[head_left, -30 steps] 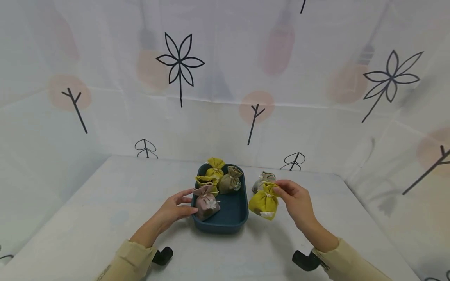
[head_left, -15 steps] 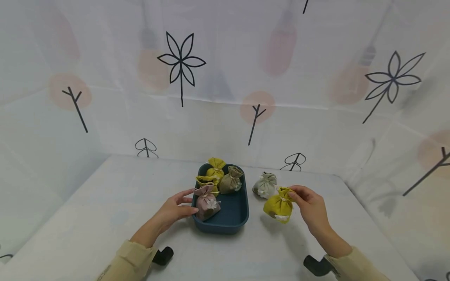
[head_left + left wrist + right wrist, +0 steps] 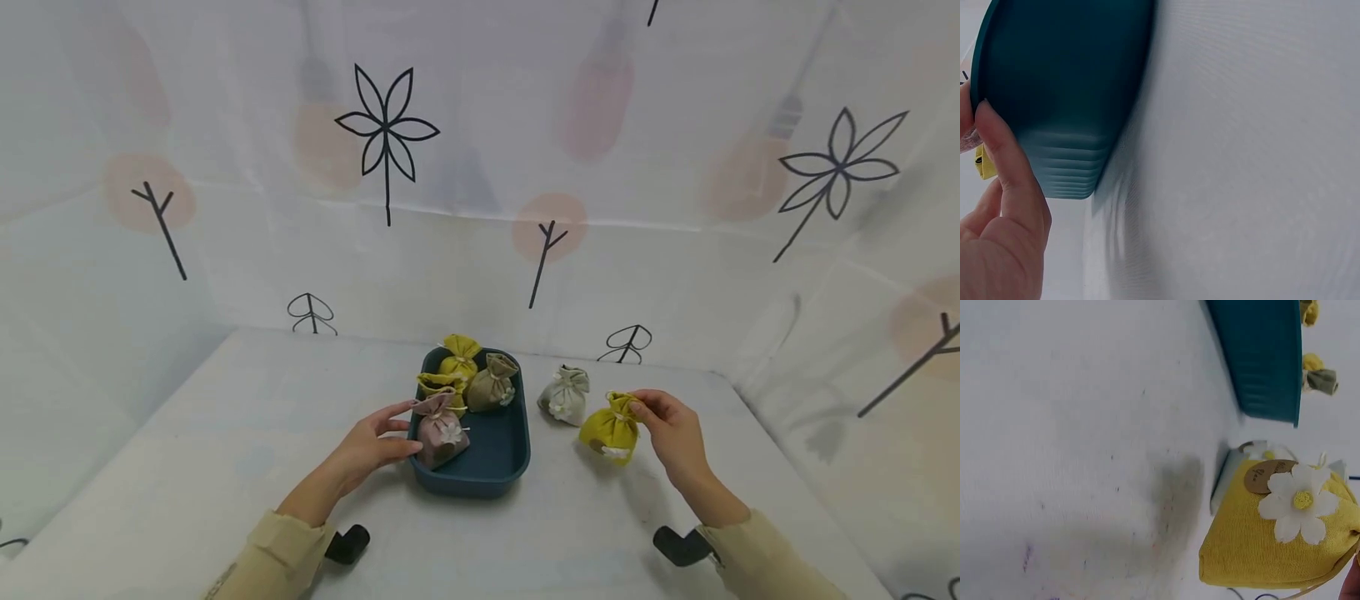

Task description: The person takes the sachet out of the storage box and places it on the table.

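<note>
My left hand (image 3: 366,450) grips the left rim of a dark teal plastic bin (image 3: 480,487); in the left wrist view a thumb and a finger lie on either side of the bin's rim (image 3: 979,56). With fingertips my right hand (image 3: 673,435) pinches the gathered neck of a yellow drawstring pouch (image 3: 609,432), right of the bin. The right wrist view shows a white flower and a brown tag on that pouch (image 3: 1241,550). Inside the bin are a pink pouch (image 3: 441,437), an olive-brown pouch (image 3: 491,387) and two yellow pouches (image 3: 459,360).
A pale grey pouch (image 3: 564,398) stands on the white table (image 3: 247,467) between the bin and the held pouch. Behind runs a white curtain (image 3: 450,275) printed with flowers and twigs. Black fittings (image 3: 681,546) sit at both wrists.
My right hand has carried the yellow pouch rightward, away from the bin, uncovering the grey pouch behind it. The left hand and bin have stayed in place.
</note>
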Tool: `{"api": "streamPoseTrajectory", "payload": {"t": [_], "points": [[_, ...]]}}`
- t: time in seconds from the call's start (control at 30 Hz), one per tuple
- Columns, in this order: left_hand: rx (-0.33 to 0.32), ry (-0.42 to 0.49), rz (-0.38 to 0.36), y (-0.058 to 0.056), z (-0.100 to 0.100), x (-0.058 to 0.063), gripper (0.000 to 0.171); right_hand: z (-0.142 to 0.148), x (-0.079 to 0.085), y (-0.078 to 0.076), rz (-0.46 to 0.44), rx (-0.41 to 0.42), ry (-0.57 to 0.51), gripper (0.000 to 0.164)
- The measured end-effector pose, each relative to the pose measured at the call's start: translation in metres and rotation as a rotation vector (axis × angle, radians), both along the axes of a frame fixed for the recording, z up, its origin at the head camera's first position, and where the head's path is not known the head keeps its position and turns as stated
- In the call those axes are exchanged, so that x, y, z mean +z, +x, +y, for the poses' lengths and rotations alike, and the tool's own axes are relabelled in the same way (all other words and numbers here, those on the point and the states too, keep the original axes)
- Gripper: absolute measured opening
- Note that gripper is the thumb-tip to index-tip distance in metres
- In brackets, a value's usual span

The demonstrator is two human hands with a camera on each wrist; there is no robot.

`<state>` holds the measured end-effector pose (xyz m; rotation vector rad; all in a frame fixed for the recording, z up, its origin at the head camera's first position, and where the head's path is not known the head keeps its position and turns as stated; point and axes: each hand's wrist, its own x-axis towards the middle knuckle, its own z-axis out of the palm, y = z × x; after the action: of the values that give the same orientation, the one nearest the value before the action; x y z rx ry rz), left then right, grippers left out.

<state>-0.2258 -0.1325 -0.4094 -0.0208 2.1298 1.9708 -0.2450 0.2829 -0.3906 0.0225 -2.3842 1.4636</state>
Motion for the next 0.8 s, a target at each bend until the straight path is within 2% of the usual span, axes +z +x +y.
{"api": "streamPoseTrajectory", "payload": {"t": [0.07, 0.17, 0.6, 0.8], "points": [[0.001, -0.004, 0.000, 0.000, 0.000, 0.000, 0.072, -0.005, 0.010, 0.004, -0.020, -0.026, 0.057, 0.030], [0.001, -0.008, -0.001, 0.000, 0.000, 0.000, 0.073, -0.005, 0.013, 0.000, -0.040, -0.045, 0.085, 0.027], [0.003, 0.002, -0.001, -0.002, -0.002, -0.003, 0.072, 0.003, 0.010, -0.022, -0.070, -0.052, 0.133, 0.025], [-0.005, 0.013, 0.003, -0.002, -0.002, -0.003, 0.072, 0.003, 0.006, -0.027, -0.089, -0.068, 0.123, 0.026]]}}
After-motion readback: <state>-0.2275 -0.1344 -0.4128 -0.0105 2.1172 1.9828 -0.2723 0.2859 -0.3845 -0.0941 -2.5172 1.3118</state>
